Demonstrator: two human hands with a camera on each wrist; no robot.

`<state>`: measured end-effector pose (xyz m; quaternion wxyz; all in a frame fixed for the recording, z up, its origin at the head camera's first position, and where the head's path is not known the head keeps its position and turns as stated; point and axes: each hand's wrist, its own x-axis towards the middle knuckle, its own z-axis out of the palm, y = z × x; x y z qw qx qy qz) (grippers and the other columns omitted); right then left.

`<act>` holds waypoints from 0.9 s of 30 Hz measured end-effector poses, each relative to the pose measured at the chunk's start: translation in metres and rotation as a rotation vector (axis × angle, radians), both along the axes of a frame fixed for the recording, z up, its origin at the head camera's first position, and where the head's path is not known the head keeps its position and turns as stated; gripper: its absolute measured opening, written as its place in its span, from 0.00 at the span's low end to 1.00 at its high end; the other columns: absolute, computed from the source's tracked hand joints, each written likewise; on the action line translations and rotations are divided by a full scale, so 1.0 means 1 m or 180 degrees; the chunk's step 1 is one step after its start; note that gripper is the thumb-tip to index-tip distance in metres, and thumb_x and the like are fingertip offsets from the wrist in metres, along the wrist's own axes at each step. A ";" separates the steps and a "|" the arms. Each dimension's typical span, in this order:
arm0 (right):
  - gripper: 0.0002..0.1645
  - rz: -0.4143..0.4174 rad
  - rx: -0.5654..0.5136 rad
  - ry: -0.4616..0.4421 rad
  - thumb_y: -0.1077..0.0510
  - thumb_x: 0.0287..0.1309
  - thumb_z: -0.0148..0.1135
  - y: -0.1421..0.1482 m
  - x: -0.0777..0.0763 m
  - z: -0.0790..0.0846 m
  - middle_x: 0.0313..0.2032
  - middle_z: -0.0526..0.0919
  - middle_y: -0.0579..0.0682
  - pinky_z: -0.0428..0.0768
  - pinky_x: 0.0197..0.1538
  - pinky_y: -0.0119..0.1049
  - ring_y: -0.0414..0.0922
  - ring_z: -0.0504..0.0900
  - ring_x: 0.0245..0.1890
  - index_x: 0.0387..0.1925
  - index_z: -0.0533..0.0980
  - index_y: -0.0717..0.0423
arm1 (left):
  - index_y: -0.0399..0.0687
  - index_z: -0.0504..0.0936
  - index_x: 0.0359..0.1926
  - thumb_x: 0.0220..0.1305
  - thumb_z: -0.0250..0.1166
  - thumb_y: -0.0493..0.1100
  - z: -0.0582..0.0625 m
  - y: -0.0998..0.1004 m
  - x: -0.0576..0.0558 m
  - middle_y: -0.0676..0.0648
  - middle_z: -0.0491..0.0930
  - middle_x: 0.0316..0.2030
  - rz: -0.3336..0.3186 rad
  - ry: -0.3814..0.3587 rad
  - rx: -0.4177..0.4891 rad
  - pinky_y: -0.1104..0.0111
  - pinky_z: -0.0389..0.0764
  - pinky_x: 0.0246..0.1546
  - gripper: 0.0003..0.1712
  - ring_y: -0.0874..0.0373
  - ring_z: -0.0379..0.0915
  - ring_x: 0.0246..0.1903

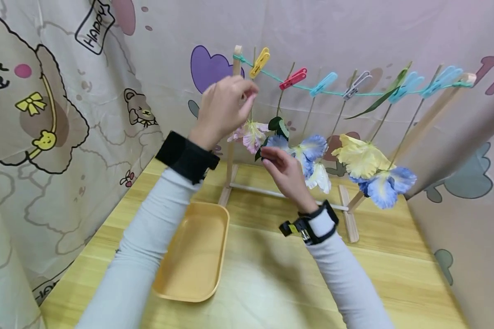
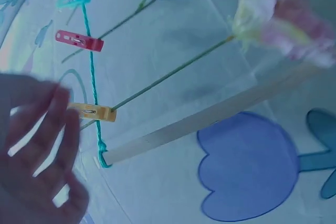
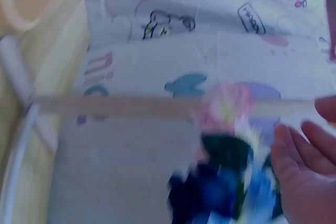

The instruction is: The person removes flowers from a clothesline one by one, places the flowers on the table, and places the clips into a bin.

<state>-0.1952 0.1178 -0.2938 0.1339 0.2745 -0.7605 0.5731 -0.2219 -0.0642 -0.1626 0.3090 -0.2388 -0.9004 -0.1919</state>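
Note:
My left hand (image 1: 226,107) is raised near the left end of a teal line, fingers loosely bent and holding nothing. Just beyond its fingertips, a yellow clothespin (image 1: 259,62) clips a flower stem to the line (image 1: 338,93). From that stem a pink artificial flower (image 2: 283,19) hangs blossom down, partly behind the hand in the head view. Lower down, my right hand (image 1: 286,176) hovers in front of the hanging blooms, its fingers relaxed with nothing between them. Nearest to it are a blue flower (image 1: 310,148) and dark green leaves (image 1: 276,125).
Further right, a red clothespin (image 1: 293,78), a grey one (image 1: 357,85) and several blue ones hold more stems, including a yellow flower (image 1: 360,155). A wooden stand (image 1: 432,114) supports the line on the table (image 1: 263,278). An orange tray (image 1: 197,256) lies beneath my left arm.

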 end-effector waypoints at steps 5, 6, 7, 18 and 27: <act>0.21 -0.0369 -0.0327 0.0213 0.67 0.63 0.52 -0.032 -0.021 0.019 0.55 0.74 0.65 0.75 0.57 0.40 0.55 0.75 0.57 0.58 0.68 0.69 | 0.50 0.79 0.52 0.68 0.53 0.46 0.015 0.014 -0.012 0.48 0.79 0.43 0.0392 0.0344 0.0044 0.65 0.75 0.32 0.16 0.54 0.75 0.39; 0.22 -0.0471 -0.0377 0.0277 0.67 0.63 0.52 -0.037 -0.025 0.023 0.56 0.74 0.64 0.74 0.57 0.41 0.54 0.75 0.57 0.58 0.68 0.69 | 0.50 0.78 0.54 0.68 0.53 0.47 0.017 0.017 -0.013 0.47 0.78 0.44 0.0455 0.0327 0.0027 0.65 0.75 0.33 0.17 0.54 0.75 0.41; 0.22 -0.0580 -0.0393 0.0329 0.67 0.63 0.51 -0.040 -0.028 0.026 0.56 0.74 0.63 0.74 0.58 0.42 0.53 0.74 0.58 0.58 0.68 0.68 | 0.50 0.76 0.56 0.68 0.52 0.48 0.018 0.020 -0.015 0.47 0.77 0.45 0.0515 0.0278 -0.0003 0.64 0.76 0.34 0.19 0.54 0.75 0.42; 0.24 -0.0980 -0.0019 0.0213 0.65 0.64 0.50 -0.059 -0.067 0.048 0.58 0.74 0.60 0.73 0.59 0.36 0.50 0.74 0.59 0.61 0.66 0.63 | 0.50 0.66 0.65 0.73 0.38 0.56 0.040 0.039 -0.032 0.49 0.76 0.54 0.0932 -0.0459 -0.0490 0.60 0.79 0.42 0.28 0.54 0.73 0.53; 0.14 -0.1073 0.0206 0.0322 0.62 0.64 0.54 -0.065 -0.075 0.052 0.43 0.84 0.59 0.79 0.47 0.38 0.49 0.84 0.41 0.48 0.76 0.64 | 0.53 0.73 0.56 0.73 0.37 0.57 0.054 0.037 -0.035 0.49 0.80 0.41 0.0901 -0.0754 -0.0464 0.60 0.75 0.38 0.25 0.53 0.75 0.48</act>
